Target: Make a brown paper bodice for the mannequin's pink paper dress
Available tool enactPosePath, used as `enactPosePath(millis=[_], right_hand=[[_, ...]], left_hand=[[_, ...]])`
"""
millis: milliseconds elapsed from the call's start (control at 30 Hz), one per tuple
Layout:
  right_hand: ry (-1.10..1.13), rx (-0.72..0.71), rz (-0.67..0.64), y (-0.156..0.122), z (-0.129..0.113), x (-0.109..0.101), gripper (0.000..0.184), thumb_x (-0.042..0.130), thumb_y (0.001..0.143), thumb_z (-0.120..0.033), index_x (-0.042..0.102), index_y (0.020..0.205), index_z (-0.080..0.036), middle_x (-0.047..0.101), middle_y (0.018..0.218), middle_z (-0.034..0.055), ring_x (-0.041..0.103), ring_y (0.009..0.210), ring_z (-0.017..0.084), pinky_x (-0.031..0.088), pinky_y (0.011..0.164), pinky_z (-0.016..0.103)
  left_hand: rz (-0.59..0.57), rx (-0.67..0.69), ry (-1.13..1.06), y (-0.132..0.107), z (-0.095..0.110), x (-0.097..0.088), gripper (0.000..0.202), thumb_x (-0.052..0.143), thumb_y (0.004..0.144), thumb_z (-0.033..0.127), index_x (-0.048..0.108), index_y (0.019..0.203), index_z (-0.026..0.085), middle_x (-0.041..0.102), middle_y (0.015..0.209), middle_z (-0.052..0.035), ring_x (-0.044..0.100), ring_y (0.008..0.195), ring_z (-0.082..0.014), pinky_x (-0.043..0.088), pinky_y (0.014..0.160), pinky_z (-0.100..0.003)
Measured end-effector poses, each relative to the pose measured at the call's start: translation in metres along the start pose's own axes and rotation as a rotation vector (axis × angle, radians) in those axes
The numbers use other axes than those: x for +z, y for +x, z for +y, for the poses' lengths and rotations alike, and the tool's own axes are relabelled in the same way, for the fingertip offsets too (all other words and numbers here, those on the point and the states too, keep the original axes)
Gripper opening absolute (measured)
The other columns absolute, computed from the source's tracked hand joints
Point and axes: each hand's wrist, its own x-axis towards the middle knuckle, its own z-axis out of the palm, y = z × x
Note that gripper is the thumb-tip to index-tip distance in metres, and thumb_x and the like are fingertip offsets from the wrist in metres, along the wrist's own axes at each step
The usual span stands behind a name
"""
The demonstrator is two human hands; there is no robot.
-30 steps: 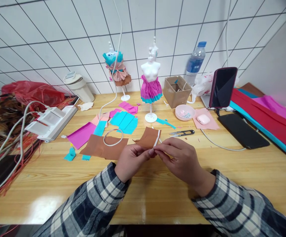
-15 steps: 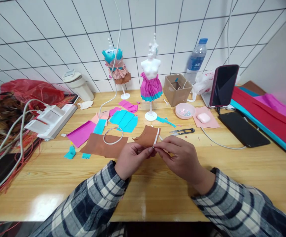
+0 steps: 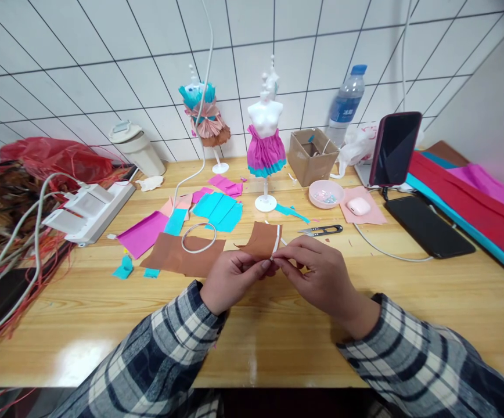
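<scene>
Between my hands a small brown crepe paper piece [image 3: 261, 239] is held up, with a narrow white tape strip [image 3: 277, 234] along its right edge. My left hand [image 3: 237, 278] pinches the paper's lower edge between thumb and fingers. At the strip's lower end, the fingertips of my right hand [image 3: 317, 273] are closed on the white tape. Left of them a larger brown paper sheet [image 3: 184, 255] lies on the table, a white ring [image 3: 198, 251] resting on it. Behind my hands stands a white mini mannequin [image 3: 265, 119] in a magenta and turquoise paper skirt [image 3: 266, 151].
Thread snips [image 3: 321, 230] lie beyond my right hand, near a pink bowl [image 3: 325, 195] and a cardboard box [image 3: 313, 159]. Turquoise paper pieces [image 3: 219, 211] and a magenta sheet [image 3: 143, 233] lie left. A phone [image 3: 395, 150] stands right; a power strip [image 3: 90, 212] sits far left.
The white tape strip now lies closer along the paper's right edge, and the paper has tilted slightly. Both hands stay in nearly the same place, still pinching.
</scene>
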Motion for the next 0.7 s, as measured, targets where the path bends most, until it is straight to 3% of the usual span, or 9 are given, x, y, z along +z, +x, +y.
enactPosePath(millis=[333, 700], right_hand=[[0.015, -0.014, -0.024, -0.0006, -0.0002, -0.0002, 0.01, 0.06, 0.09, -0.019, 0.07, 0.092, -0.02, 0.068, 0.085, 0.0014, 0.063, 0.076, 0.012, 0.049, 0.068, 0.024], [-0.062, -0.07, -0.053, -0.0029, -0.0006, -0.0012, 0.015, 0.057, 0.091, -0.018, 0.071, 0.098, -0.02, 0.07, 0.088, 0.0028, 0.063, 0.079, 0.014, 0.05, 0.07, 0.025]], left_hand=[[0.037, -0.019, -0.117, 0.0016, -0.0006, 0.004, 0.028, 0.072, 0.078, 0.04, 0.075, 0.074, 0.012, 0.077, 0.072, -0.0074, 0.069, 0.062, -0.0126, 0.054, 0.058, -0.018], [0.147, -0.033, 0.067, 0.0006, 0.0034, 0.0056, 0.031, 0.071, 0.077, 0.041, 0.069, 0.062, 0.015, 0.075, 0.065, -0.0058, 0.067, 0.057, -0.0138, 0.052, 0.053, -0.02]])
